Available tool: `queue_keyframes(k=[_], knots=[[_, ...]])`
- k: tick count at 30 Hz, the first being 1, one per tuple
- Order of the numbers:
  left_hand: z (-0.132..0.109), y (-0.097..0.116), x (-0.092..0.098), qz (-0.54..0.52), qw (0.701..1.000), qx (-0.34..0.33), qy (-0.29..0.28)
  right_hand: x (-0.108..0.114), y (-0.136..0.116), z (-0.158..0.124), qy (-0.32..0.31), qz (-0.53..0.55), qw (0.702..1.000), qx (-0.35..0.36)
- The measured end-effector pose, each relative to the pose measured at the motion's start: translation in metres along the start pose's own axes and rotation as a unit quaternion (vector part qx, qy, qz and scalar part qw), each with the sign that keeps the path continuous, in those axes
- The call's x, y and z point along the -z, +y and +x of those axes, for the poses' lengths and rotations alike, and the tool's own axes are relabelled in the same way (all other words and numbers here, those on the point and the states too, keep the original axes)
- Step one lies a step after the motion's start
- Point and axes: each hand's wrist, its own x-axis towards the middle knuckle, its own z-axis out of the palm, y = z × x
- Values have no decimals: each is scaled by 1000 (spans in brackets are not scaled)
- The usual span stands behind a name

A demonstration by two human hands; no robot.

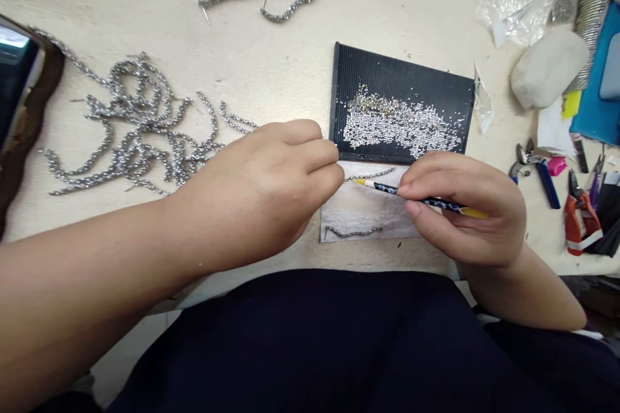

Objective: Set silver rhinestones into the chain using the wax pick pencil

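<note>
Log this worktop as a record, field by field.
Left hand: at one end of a thin silver beaded strand; grip hidden
Right hand: holds a slim black-patterned stick with yellow ends
Tray: black, ribbed, rectangular; bears loose silver beads
Sheet: white, rectangular; a grey beaded strand lies near its front edge
Left side: tangled heap of silver beaded strands

A dark, patterned pencil-like stick (385, 188) points leftward, its yellow tip just beside a slim, silvery beaded strand (375, 175) — gently curved, left end hidden from where I stand.
</note>
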Motion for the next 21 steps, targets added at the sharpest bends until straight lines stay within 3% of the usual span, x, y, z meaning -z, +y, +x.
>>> queue_keyframes(k=[21], knots=[[2,0,1,14,1000,-12,-3,-2,-1,0,32,-18,999,-13]])
